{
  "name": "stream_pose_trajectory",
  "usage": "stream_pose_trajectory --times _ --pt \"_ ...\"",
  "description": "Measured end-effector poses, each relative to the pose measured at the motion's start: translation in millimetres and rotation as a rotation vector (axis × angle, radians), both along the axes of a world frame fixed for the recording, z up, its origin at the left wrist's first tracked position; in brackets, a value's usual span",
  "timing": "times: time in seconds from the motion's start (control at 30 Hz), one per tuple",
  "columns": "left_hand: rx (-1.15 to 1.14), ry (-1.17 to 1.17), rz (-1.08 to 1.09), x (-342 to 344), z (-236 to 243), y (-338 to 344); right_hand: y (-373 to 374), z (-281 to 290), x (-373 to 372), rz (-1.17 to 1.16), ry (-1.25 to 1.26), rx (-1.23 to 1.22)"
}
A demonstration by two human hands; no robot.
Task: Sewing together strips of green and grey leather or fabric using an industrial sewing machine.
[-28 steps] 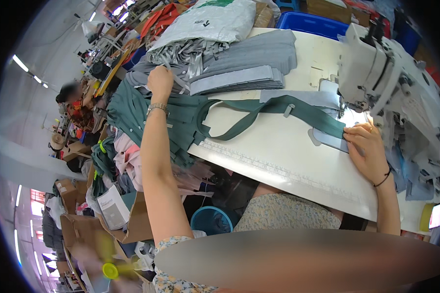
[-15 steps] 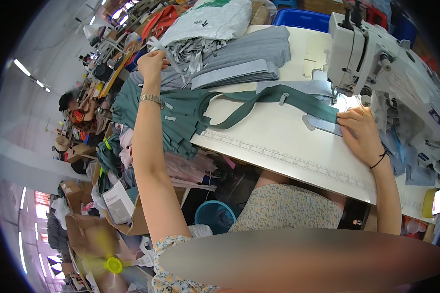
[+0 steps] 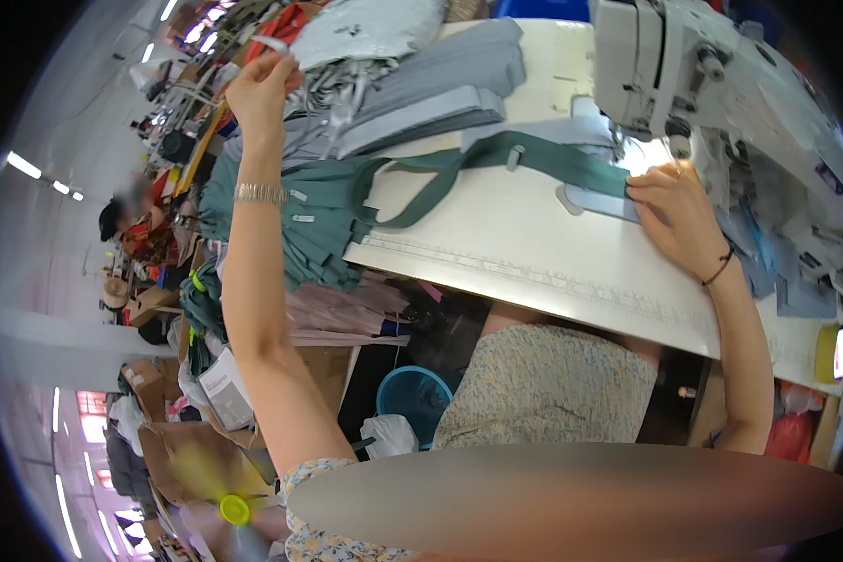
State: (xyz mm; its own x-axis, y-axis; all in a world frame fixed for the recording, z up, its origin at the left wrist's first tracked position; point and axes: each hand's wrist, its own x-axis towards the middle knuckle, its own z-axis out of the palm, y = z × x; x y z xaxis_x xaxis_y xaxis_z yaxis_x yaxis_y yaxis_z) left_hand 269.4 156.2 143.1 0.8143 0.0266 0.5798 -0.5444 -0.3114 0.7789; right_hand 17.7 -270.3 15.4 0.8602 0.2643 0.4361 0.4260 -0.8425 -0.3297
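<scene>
Garment-sewing workshop, by look of it. Sewing machine (image 3: 642, 70) stood just beyond right hand (image 3: 679, 215), lamp lit. White worktable (image 3: 496, 245), ruler scale along near edge, spread left of same hand. Stacked grey fabric (image 3: 445, 80) lay right of left hand (image 3: 262, 89); piled green pieces (image 3: 326, 242) sat nearer body. Cardboard boxes (image 3: 142, 386), strip lights (image 3: 23, 165) showed well left.

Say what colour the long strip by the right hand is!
The strip is dark green, best seen in the head view.
</scene>
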Motion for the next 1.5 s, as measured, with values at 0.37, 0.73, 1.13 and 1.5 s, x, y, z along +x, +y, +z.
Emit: stream_pose_trajectory --times 0.37,0.73,1.13,1.5 --pt "0.898 -0.672 -0.942 -215 -115 -159 -11 -13 9 0.006 -0.070 -0.036" --pt "0.923 -0.704 -0.612 -174 -135 -209 -9 -10 5 0.014 -0.054 -0.027" --pt "0.757 -0.247 -0.658 -157 -132 -222 -8 -9 2 0.025 0.009 -0.032" --pt "0.749 -0.525 -0.748 -156 -138 -221 -8 -7 1 -0.033 0.016 -0.032"
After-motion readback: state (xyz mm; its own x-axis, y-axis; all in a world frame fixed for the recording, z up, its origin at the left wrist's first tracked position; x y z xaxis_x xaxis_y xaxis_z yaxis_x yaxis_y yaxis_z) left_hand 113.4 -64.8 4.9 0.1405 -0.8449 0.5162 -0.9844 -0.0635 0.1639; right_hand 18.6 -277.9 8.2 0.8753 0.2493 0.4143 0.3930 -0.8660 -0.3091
